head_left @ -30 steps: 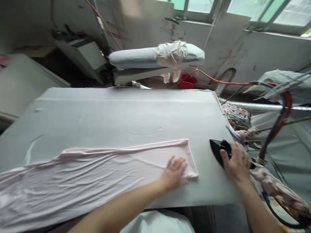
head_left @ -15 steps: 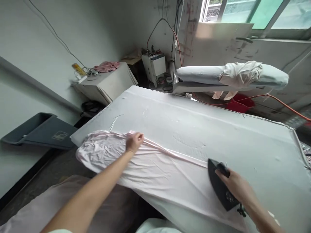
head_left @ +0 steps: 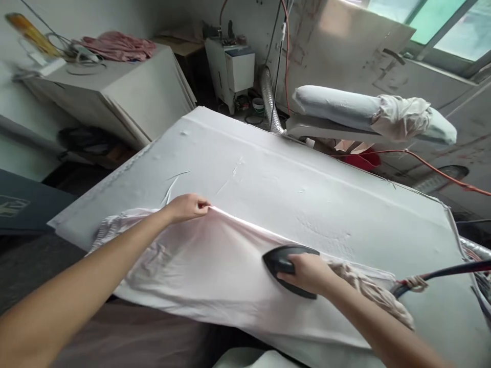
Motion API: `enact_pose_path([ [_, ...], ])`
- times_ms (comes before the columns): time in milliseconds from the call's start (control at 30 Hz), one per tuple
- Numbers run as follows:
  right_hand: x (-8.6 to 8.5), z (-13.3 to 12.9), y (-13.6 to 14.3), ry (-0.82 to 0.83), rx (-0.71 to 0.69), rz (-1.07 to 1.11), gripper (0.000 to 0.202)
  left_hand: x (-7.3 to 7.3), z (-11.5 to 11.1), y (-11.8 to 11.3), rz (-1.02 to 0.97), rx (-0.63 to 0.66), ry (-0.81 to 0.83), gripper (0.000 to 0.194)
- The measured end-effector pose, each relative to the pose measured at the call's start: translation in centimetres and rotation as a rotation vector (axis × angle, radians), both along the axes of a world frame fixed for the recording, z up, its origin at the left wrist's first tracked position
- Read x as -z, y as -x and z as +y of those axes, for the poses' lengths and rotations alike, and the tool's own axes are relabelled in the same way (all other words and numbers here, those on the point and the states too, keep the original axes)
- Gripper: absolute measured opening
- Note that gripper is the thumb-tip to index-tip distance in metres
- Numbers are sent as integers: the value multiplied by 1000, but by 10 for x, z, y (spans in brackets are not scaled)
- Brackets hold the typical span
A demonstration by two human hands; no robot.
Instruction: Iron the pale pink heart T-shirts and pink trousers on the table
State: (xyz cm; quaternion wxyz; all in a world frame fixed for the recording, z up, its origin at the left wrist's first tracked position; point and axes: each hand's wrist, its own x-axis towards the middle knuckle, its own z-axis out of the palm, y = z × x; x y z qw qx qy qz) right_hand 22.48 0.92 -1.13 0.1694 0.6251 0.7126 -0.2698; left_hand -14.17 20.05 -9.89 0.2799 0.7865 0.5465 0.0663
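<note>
Pale pink fabric lies along the near side of a padded ironing table. My left hand pinches the far edge of that fabric and pulls it taut, lifting it a little. In my right hand is a black iron, its pointed tip to the left, resting on the fabric. The fabric looks smooth between my hands and bunched, with a gathered end, at the left beneath my left forearm. A cloth-wrapped cable runs rightward behind my right wrist.
A padded arm board with a crumpled cloth round it stands beyond the table. At the back left are a covered side table and a white machine. A grey bin sits left. An orange hose crosses behind.
The iron has moved left along the fabric and turned so its tip points left. My left hand has raised the fabric edge, and the fabric there is tighter. The view has shifted.
</note>
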Motion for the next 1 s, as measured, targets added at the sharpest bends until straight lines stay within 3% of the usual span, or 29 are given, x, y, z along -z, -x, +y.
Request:
enact_pose_path([
  [100,11,58,101,-46,-105,63,46,-1,6,-2,37,-45,32,29],
  [167,14,99,155,-63,-130,107,49,3,-3,23,-13,-199,-35,32],
  [233,12,136,191,-71,-93,109,50,9,-29,73,-107,-459,-205,38],
  [300,6,161,210,-87,-16,63,50,18,-71,136,-118,-803,-398,40],
  [367,-3,169,215,-119,11,-5,50,28,-116,187,-19,-1048,-427,44],
  [400,-8,166,216,-129,-13,-33,52,33,-134,203,23,-1076,-373,46],
  [467,-14,148,223,-117,-122,-44,57,42,-153,217,36,-942,-227,44],
  [533,-15,128,244,-74,-250,0,62,43,-153,216,-6,-795,-114,36],
  [633,-5,114,301,-9,-377,75,59,33,-140,219,-80,-836,84,48],
  [733,2,121,355,15,-351,54,57,25,-141,243,-223,-833,226,66],
  [800,2,123,375,-7,-388,32,60,24,-153,261,-325,-759,299,67],
  [867,0,113,385,-18,-525,55,66,24,-166,273,-376,-719,380,60],
  [1000,5,69,419,104,-746,147,69,24,-179,272,-416,-800,405,51],
])
